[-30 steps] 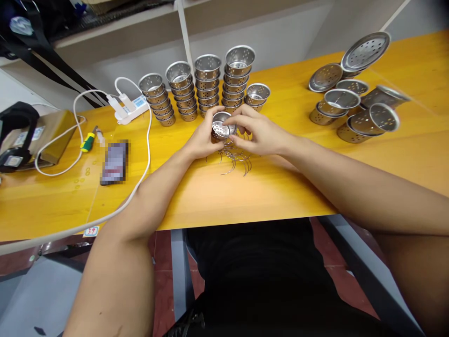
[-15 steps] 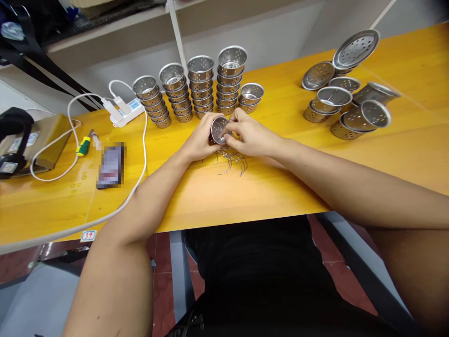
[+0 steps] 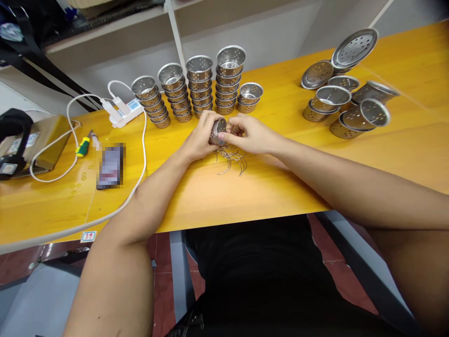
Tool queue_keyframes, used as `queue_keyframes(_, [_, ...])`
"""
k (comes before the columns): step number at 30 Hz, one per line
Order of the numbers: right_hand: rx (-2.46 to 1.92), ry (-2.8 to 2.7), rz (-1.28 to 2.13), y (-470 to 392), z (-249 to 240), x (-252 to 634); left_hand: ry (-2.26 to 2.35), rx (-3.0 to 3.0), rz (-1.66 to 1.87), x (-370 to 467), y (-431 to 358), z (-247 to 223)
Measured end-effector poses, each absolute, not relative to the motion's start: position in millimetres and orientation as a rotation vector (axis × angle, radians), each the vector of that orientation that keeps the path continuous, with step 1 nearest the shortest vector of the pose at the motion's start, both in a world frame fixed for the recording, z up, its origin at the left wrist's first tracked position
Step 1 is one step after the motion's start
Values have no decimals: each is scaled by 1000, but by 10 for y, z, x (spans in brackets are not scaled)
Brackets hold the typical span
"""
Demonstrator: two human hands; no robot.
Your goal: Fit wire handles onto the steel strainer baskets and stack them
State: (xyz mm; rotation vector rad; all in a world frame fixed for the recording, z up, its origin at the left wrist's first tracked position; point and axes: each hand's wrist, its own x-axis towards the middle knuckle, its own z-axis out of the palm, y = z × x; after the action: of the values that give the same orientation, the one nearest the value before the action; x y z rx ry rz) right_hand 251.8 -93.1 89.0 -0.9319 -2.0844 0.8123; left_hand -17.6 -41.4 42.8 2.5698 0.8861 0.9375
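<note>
My left hand (image 3: 199, 136) is wrapped round a small perforated metal cup (image 3: 215, 134), held tilted just above the table. At the cup's right side is my right hand (image 3: 248, 133), its thumb touching the cup and its fingers curled in a pinch. What those fingers hold, if anything, is too small to make out. Under both hands lies a loose pile of thin curved metal wires (image 3: 232, 158), partly hidden by the fingers. Behind them, tall stacks of the same kind of cup (image 3: 231, 71) and a short stack (image 3: 249, 99) stand on the table.
At the right, more perforated cups (image 3: 332, 100) stand and lean together near a perforated metal lid (image 3: 355, 48). To the left are a power strip (image 3: 126, 112) with white cables, a phone (image 3: 110, 167), a green-and-yellow screwdriver (image 3: 83, 147) and black headphones (image 3: 14, 140) by a cardboard box (image 3: 56, 145).
The cup has turned in my left hand, so its opening faces more to the right and its side shows. My right fingers have shifted from inside the opening to its right edge.
</note>
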Motion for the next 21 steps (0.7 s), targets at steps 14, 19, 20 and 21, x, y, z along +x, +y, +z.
queue_keyframes(14, [-727,-2026,888,-892,933,2688,916,2512,1084,-291,-188,306])
queue_keyframes(19, [-757,-2247,719,-765,832,2912,1085,2318,1135,-388,-104,237])
queue_keyframes(20, [-785,-2287,679,-729,780,2939,1086,2309,1136,-382,-128,255])
queue_keyframes(21, [-816,-2316,643,-695,728,2956,1072,2318,1127,-371,-162,281])
